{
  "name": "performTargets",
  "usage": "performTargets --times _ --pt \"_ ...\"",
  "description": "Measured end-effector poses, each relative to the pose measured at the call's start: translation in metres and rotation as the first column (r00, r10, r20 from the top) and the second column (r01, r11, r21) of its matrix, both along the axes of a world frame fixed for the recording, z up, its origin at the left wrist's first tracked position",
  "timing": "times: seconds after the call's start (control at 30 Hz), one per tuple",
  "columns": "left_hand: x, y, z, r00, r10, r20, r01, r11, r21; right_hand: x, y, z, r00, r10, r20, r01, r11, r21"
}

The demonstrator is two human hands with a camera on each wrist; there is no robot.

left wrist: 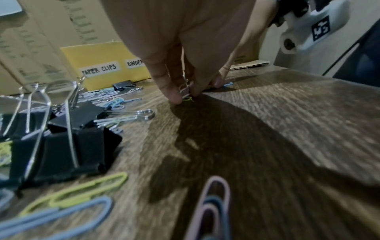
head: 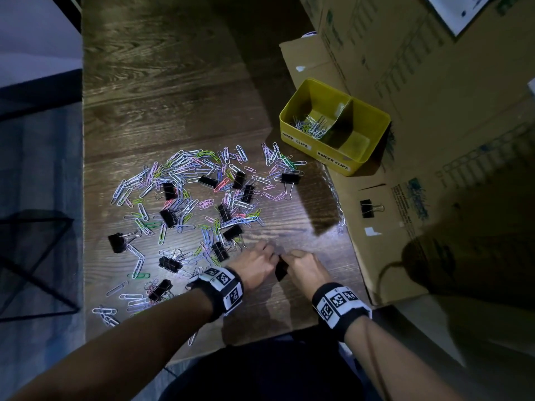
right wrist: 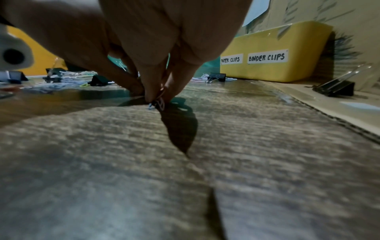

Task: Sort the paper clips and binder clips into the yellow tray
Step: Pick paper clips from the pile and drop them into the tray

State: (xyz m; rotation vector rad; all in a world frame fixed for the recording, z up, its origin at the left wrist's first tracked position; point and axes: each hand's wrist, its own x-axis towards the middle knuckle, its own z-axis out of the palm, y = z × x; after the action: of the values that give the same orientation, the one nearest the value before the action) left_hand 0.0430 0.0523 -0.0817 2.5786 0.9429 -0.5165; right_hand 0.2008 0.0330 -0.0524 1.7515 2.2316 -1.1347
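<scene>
Coloured paper clips and black binder clips lie scattered over the wooden table. The yellow tray stands at the right; its compartment labelled PAPER CLIPS holds several paper clips, while the one labelled BINDER CLIPS shows none. Both hands meet fingertip to fingertip near the table's front edge. My left hand pinches a few paper clips against the table. My right hand pinches small paper clips too.
One binder clip lies apart on the flattened cardboard right of the table. A large cardboard box rises behind the tray. A black wire frame stands off the table's left edge. Bare wood lies between hands and tray.
</scene>
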Motion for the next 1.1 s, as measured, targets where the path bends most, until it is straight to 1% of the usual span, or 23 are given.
performTargets --times 0.03,0.1,0.13,0.2,0.3,0.33,0.37,0.43,0.5,0.57,0.6,0.63,0.67,0.7,0.73,0.77,0.8,0.83,0.9,0.93,1.0,1.03,1.1 --pt "0.000 0.001 0.003 0.999 -0.008 0.037 0.007 1.000 0.022 0.000 0.000 0.000 1.000 -0.021 -0.003 0.021 1.000 0.005" --pt "0.000 0.001 0.008 1.000 0.027 0.003 -0.027 0.999 -0.036 -0.003 -0.001 -0.002 0.997 -0.071 -0.004 0.071 0.997 0.015" --pt "-0.002 0.001 0.004 0.999 0.035 0.013 -0.035 0.999 -0.012 -0.004 -0.002 -0.003 0.996 -0.084 0.002 0.084 0.996 0.018" --pt "-0.005 0.002 -0.006 0.995 0.021 0.102 -0.026 0.998 0.051 -0.006 -0.002 -0.006 0.995 -0.093 0.021 0.092 0.996 0.018" --pt "-0.005 0.009 0.003 0.986 0.032 0.165 -0.040 0.998 0.044 -0.008 -0.001 -0.007 0.992 -0.118 0.040 0.117 0.993 0.026" --pt "-0.006 0.012 0.006 0.975 0.045 0.218 -0.065 0.995 0.082 -0.009 -0.001 -0.007 0.991 -0.126 0.042 0.124 0.992 0.033" --pt "-0.008 0.015 0.007 0.956 0.083 0.281 -0.103 0.993 0.057 -0.009 -0.002 -0.007 0.991 -0.128 0.049 0.126 0.991 0.043" --pt "-0.013 0.017 0.008 0.906 0.184 0.382 -0.171 0.983 -0.069 -0.011 -0.005 -0.007 0.989 -0.124 0.078 0.121 0.991 0.050" --pt "-0.015 0.017 0.010 0.835 0.330 0.441 -0.296 0.944 -0.146 -0.012 -0.007 -0.009 0.989 -0.115 0.097 0.110 0.993 0.050" --pt "-0.012 0.014 0.013 0.730 0.521 0.442 -0.458 0.853 -0.249 -0.014 -0.008 -0.010 0.990 -0.088 0.109 0.080 0.994 0.075" --pt "-0.011 0.013 0.013 0.658 0.625 0.421 -0.537 0.781 -0.319 -0.015 -0.007 -0.010 0.992 -0.085 0.098 0.077 0.994 0.083" --pt "-0.009 0.013 0.013 0.567 0.727 0.387 -0.597 0.687 -0.415 -0.015 -0.005 -0.011 0.993 -0.088 0.078 0.081 0.992 0.095" --pt "-0.009 0.013 0.013 0.447 0.828 0.337 -0.629 0.559 -0.540 -0.015 -0.004 -0.012 0.993 -0.099 0.066 0.092 0.991 0.097" --pt "-0.010 0.012 0.011 0.306 0.912 0.273 -0.610 0.408 -0.679 -0.015 -0.003 -0.013 0.991 -0.124 0.044 0.119 0.987 0.105" --pt "-0.011 0.011 0.010 0.175 0.964 0.202 -0.558 0.266 -0.786 -0.014 -0.001 -0.013 0.984 -0.176 0.021 0.173 0.980 0.098" --pt "-0.013 0.010 0.011 0.075 0.988 0.137 -0.486 0.156 -0.860 -0.012 0.001 -0.014 0.966 -0.257 -0.027 0.258 0.962 0.085" --pt "-0.014 0.009 0.013 -0.002 0.996 0.090 -0.413 0.082 -0.907 -0.010 0.004 -0.015 0.926 -0.369 -0.080 0.373 0.927 0.039" --pt "-0.014 0.009 0.016 -0.065 0.996 0.057 -0.335 0.032 -0.942 -0.007 0.006 -0.016 0.859 -0.490 -0.149 0.492 0.870 -0.021" --pt "-0.013 0.010 0.023 -0.167 0.986 -0.003 -0.184 -0.034 -0.982 -0.002 0.012 -0.018 0.680 -0.686 -0.258 0.659 0.726 -0.195" --pt "-0.012 0.011 0.024 -0.205 0.978 -0.042 -0.120 -0.068 -0.990 0.000 0.016 -0.017 0.588 -0.753 -0.296 0.702 0.657 -0.275" --pt "-0.012 0.014 0.024 -0.234 0.967 -0.098 -0.032 -0.108 -0.994 0.006 0.019 -0.019 0.413 -0.841 -0.348 0.736 0.534 -0.417" --pt "-0.013 0.015 0.024 -0.229 0.967 -0.110 -0.019 -0.117 -0.993 0.007 0.021 -0.020 0.328 -0.872 -0.362 0.724 0.478 -0.497" --pt "-0.015 0.018 0.024 -0.195 0.973 -0.121 0.018 -0.119 -0.993 0.011 0.024 -0.019 0.215 -0.912 -0.349 0.670 0.398 -0.626"
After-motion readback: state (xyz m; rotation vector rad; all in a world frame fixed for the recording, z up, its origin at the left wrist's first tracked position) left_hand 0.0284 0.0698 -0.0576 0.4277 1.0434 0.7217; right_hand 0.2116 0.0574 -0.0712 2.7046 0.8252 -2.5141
